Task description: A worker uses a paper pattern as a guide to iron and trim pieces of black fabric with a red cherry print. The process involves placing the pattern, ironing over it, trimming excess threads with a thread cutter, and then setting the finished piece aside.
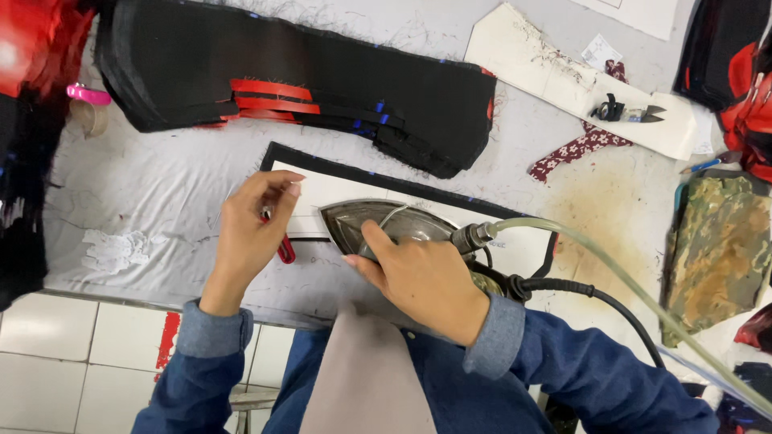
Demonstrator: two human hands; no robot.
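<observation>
My right hand (422, 277) grips the handle of a steam iron (362, 223) whose pointed metal nose faces left. The iron rests on a white card pattern (338, 189) laid over a black fabric piece (277, 153). My left hand (249, 229) presses down on the pattern's left end, fingers curled around a small red tool (285, 249). A clear hose (611, 269) and a black cable (611, 301) run from the iron's rear off to the right.
A stack of black fabric pieces (322, 80) with red strips lies behind. A white card strip (563, 76) carries thread snips (631, 112). A floral scrap (579, 146), a camouflage cloth (720, 249), a tape roll (88, 116) and red-black items (36, 48) ring the stained white table cover (137, 193).
</observation>
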